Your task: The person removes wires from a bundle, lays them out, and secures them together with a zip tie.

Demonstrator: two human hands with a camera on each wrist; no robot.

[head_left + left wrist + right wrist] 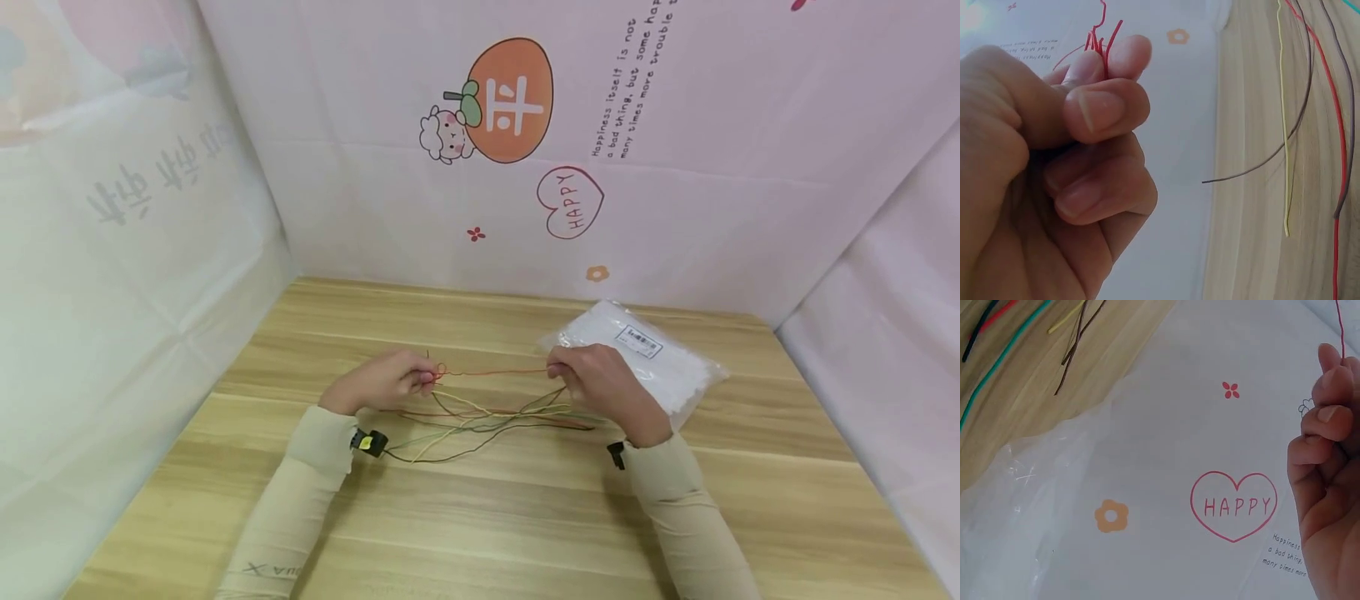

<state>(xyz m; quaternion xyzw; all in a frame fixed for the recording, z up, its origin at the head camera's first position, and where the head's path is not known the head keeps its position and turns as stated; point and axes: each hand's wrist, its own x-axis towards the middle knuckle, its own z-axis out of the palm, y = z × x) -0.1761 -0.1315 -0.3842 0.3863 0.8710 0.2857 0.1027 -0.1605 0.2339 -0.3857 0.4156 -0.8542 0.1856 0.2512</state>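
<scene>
Head view: a person's left hand [384,382] and right hand [603,385] hold a thin red wire [495,372] taut, raised near loose wires [517,413]; gentle, even tension should suit it. Left wrist: fingertips [1100,112] pinch bunched strands. Right wrist: fingers [1329,423] grip a straight stretch.

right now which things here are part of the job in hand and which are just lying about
In the job:
red wire, stretched between left hand and right hand

Lying about, it seems:
loose coloured wires on the table, perhaps spares
labelled plastic bag
</scene>
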